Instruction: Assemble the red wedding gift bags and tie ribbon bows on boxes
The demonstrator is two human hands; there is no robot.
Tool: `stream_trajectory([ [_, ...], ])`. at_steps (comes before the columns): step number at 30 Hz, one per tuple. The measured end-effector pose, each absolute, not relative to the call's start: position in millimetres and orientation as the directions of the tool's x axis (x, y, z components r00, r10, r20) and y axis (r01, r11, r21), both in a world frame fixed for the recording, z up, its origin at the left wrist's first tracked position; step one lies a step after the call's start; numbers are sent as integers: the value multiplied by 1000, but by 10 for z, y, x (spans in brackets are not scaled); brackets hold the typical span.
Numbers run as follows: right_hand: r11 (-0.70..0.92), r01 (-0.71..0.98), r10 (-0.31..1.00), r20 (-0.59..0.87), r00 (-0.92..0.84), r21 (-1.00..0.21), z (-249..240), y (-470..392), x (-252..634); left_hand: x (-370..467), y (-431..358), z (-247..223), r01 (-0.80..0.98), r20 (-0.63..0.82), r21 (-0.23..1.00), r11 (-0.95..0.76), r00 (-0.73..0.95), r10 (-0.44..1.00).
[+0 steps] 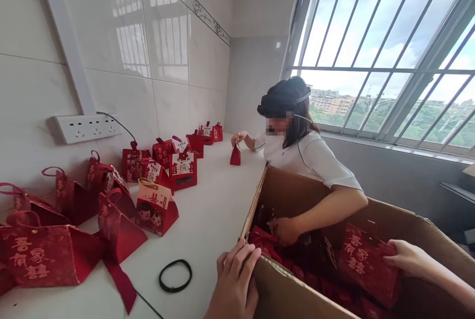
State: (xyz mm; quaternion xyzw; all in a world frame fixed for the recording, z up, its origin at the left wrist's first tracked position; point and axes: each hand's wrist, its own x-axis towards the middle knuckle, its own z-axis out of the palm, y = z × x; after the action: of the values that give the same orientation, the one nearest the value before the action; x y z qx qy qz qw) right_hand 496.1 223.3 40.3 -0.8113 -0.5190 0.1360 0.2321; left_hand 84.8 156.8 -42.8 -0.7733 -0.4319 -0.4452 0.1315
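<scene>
Right grip (pixel 406 258) pinched on one edge of a red box (pixel 365 262), held within the carton (pixel 284 289); its face reads 吾家有囍. Left hand (pixel 234 279): fingers curled at the carton's rim; whether clasping, cannot tell. Co-worker's forearm (pixel 326 212) crosses the carton, hand among further red packages (pixel 262 237). On the counter (pixel 211 225): upright gift boxes (pixel 183 168), black band (pixel 171 290).

Red gift boxes (pixel 183 181) on counter (pixel 208 254): at least fourteen stood there, overlaps hid the exact count
Handheld gift boxes (pixel 371 267): two were held
Cardboard carton (pixel 284 294): was one, the red pile (pixel 264 238) inside was uncountable
Wearer's hands (pixel 237 277): two showed
Co-worker's hands (pixel 287 231): two showed
Black elastic band (pixel 162 282): one lay flat
Power strip (pixel 87 128): was one
Barred window (pixel 371 37): was one
</scene>
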Motion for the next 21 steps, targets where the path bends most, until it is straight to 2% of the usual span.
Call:
stream_trajectory([
  [3, -356, 741, 931, -149, 333, -569, 430, 2211, 4934, 828, 1522, -338, 777, 758, 184, -602, 278, 590],
  [13, -461, 749, 886, -286, 364, -477, 504, 2206, 4927, 813, 1540, -301, 759, 732, 210, -616, 296, 614],
  [21, -570, 688, 820, -254, 513, -449, 608, 2177, 5191, 796, 1558, -310, 765, 734, 187, -616, 308, 605],
])
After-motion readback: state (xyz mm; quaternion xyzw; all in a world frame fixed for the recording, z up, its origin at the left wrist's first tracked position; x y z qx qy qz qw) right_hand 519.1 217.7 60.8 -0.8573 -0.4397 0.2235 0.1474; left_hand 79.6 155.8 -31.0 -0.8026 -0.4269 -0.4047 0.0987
